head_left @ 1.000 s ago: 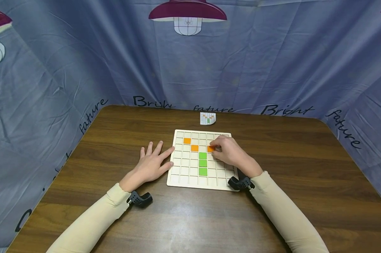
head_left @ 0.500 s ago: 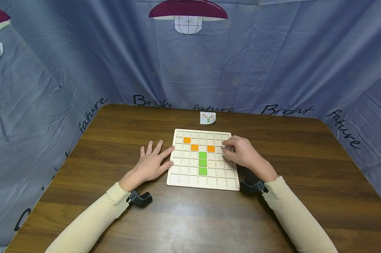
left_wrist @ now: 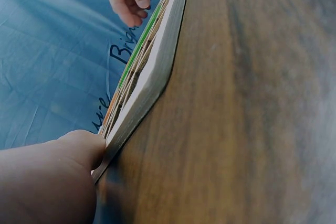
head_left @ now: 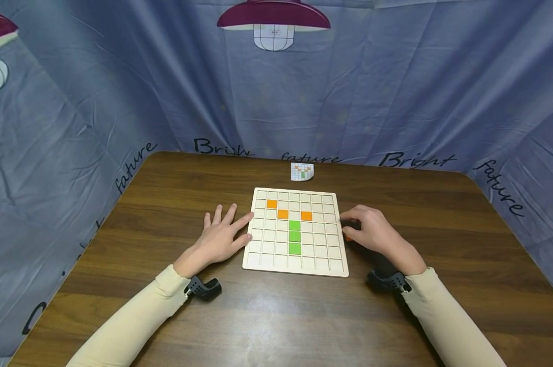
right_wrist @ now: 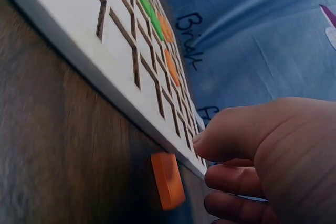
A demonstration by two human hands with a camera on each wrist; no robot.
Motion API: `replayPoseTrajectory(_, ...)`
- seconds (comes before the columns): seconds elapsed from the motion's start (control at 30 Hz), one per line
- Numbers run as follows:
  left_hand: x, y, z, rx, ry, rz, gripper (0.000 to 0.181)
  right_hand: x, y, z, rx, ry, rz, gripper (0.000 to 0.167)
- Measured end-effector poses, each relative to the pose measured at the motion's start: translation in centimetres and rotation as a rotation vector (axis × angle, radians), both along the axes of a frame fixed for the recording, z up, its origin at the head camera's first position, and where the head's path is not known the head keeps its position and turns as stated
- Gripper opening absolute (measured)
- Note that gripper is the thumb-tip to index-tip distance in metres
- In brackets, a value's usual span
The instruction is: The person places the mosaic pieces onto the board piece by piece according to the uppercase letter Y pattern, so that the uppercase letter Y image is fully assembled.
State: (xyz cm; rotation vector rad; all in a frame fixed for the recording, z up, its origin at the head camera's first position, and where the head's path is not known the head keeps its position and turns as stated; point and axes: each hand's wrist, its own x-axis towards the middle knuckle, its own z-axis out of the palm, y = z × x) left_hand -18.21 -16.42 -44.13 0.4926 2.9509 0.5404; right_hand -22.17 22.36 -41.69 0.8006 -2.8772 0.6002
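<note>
A pale wooden grid board (head_left: 276,262) lies on the table, with several square tiles in its cells. Green tiles (head_left: 294,236) form a short column; orange tiles (head_left: 283,214) sit above it to both sides. At the board's left edge my left hand (head_left: 215,239) rests with spread fingers, thumb and index against the rim. My right hand (head_left: 374,229) hovers just past the right edge, fingers loosely bent and holding nothing. Close by its thumb, a loose orange tile (right_wrist: 169,182) is on the table beside the board in the right wrist view; the hand mostly hides it in the head view.
Behind the board lies a small paper card (head_left: 301,172) printed with a coloured grid pattern. The brown wooden table (head_left: 276,316) extends around the board. A blue curtain (head_left: 377,86) with printed lamps and lettering encloses its back and sides.
My right hand has let go of an orange tile in the board and moved right, off the board, to a loose orange tile. My left hand has stayed put.
</note>
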Motion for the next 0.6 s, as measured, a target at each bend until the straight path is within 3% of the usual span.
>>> replayPoseTrajectory(0.6, -0.1, 0.2, -0.3, -0.007, -0.006, 0.003, 0.06, 0.5, 1.7, -0.5, 0.031, -0.057, 0.013, 0.036)
